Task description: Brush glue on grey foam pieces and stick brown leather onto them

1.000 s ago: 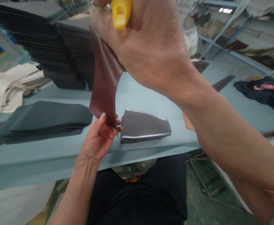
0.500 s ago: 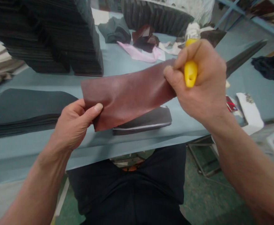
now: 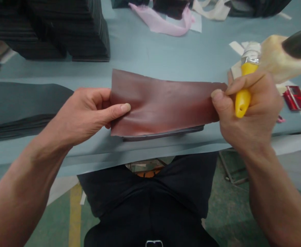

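Pinching the brown panel (image 3: 163, 103) at nine o'clock with left fingers (image 3: 121, 109) and at three with right fingers (image 3: 218, 97), seemingly to hold it spread above the dark stack (image 3: 166, 134) on the table (image 3: 140, 53). Also carrying the yellow-handled brush (image 3: 243, 101) in that right grasp, tip towards twelve, probably leaving the pinch unobstructed.

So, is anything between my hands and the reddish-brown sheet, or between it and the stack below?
Nothing visible: the left hand and right hand grip the reddish-brown sheet directly. The right also holds the yellow-handled brush, beside the sheet. Nothing shows between sheet and stack, though the sheet mostly hides it.
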A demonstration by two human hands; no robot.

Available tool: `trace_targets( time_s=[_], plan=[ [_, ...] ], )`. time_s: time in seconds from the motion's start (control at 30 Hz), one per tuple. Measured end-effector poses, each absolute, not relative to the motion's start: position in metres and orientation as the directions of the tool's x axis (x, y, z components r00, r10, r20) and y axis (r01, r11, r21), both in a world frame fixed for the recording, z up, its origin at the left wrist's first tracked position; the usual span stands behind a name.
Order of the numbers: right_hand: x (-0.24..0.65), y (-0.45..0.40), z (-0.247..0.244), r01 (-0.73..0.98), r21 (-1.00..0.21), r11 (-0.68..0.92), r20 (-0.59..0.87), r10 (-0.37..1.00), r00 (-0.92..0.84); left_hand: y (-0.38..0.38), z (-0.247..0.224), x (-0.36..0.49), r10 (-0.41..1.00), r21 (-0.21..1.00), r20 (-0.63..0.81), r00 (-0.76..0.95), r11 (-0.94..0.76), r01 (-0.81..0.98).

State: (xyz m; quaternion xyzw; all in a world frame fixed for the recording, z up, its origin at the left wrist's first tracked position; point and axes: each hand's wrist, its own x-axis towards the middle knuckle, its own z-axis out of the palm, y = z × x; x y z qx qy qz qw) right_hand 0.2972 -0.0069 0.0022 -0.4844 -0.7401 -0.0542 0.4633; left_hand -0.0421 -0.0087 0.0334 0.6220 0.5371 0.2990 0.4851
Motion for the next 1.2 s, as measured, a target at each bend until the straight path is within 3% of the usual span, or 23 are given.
trace_targets(
  time_s=[0.23, 0.43, 1.2],
  plan=[
    [0.306, -0.01, -0.005, 0.764, -0.452, 0.461, 0.666, 0.744, -0.056, -0.007, 0.036, -0.041, 0.927, 0.909, -0.097, 0.363, -0.066, 0.412],
    [0.308, -0.008, -0.007, 0.736, -0.499, 0.457, 0.638, 0.769, -0.045, -0.007, 0.033, -0.041, 0.947, 0.905, -0.169, 0.274, 0.039, 0.423],
    [0.304, -0.007, -0.018, 0.753, -0.488, 0.442, 0.635, 0.771, -0.042, -0.013, 0.016, -0.039, 0.98, 0.879, -0.112, 0.164, 0.021, 0.476]
  ],
)
